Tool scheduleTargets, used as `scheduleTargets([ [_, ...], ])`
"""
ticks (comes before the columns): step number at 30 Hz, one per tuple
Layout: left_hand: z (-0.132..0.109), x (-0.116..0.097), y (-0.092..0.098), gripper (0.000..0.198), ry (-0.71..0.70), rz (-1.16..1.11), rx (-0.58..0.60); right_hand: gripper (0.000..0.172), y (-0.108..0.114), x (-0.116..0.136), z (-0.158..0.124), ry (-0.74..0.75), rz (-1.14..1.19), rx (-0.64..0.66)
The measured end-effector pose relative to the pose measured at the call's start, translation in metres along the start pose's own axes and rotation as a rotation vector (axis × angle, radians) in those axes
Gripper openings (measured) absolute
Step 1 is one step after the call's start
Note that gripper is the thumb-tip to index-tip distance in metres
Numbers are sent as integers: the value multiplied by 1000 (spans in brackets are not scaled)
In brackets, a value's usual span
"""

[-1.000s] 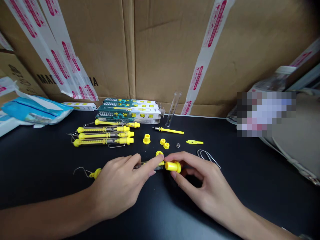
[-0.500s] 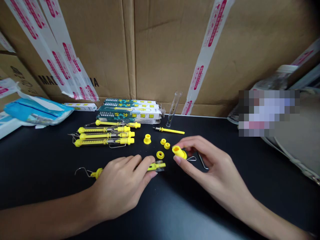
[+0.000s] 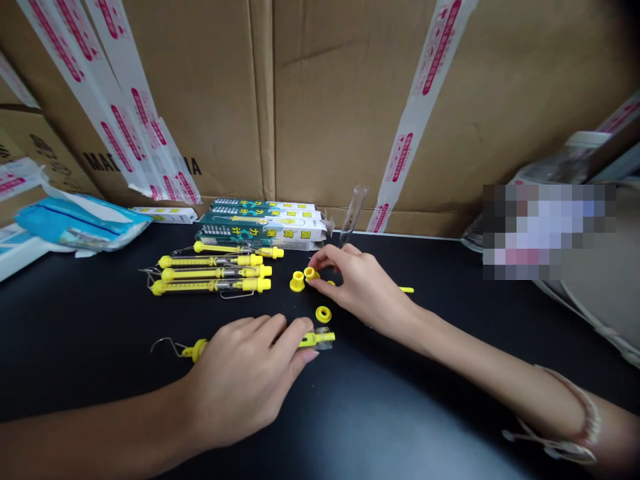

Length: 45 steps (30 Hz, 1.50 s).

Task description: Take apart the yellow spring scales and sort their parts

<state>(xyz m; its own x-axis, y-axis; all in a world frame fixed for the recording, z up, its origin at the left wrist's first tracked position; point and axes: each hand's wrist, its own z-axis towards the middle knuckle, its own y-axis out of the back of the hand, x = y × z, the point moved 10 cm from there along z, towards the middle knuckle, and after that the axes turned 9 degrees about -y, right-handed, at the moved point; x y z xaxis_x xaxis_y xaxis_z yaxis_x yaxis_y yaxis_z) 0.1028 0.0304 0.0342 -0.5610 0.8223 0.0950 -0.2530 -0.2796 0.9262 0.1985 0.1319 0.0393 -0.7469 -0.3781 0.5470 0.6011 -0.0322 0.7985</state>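
Observation:
My left hand (image 3: pixel 245 373) lies curled over a clear spring scale tube (image 3: pixel 315 340) on the black table (image 3: pixel 90 347). Its yellow end and wire hook (image 3: pixel 173 345) stick out to the left. My right hand (image 3: pixel 360 283) reaches forward and pinches a yellow cap (image 3: pixel 310 273) between thumb and fingers, right beside another yellow cap (image 3: pixel 297 281). A yellow ring (image 3: pixel 323 313) lies between my two hands. The right hand covers several small parts on the table behind it.
Three assembled yellow spring scales (image 3: pixel 213 272) lie in a row at the left, with printed boxes (image 3: pixel 260 227) behind them. A clear tube (image 3: pixel 353 213) leans on the cardboard wall (image 3: pixel 325 100). A blue packet (image 3: pixel 80 223) sits far left. Bags lie at the right.
My right hand pulled the yellow cap off the tube's end, then carried it forward and left to the other yellow cap. My left hand stayed on the tube.

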Motion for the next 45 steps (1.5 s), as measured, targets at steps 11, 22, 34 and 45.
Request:
scheduleTargets([
  [11, 0, 1, 0, 25, 11, -11, 8, 19, -11, 4, 3, 25, -39, 34],
  [22, 1, 1, -2, 23, 14, -16, 16, 46, -6, 8, -3, -20, -72, 53],
  [34, -1, -6, 6, 24, -27, 153, -60, 16, 18, 18, -65, -39, 146, -67],
  [45, -4, -6, 1, 28, -51, 70, -52, 41, -30, -9, -84, -489, 927, 308],
])
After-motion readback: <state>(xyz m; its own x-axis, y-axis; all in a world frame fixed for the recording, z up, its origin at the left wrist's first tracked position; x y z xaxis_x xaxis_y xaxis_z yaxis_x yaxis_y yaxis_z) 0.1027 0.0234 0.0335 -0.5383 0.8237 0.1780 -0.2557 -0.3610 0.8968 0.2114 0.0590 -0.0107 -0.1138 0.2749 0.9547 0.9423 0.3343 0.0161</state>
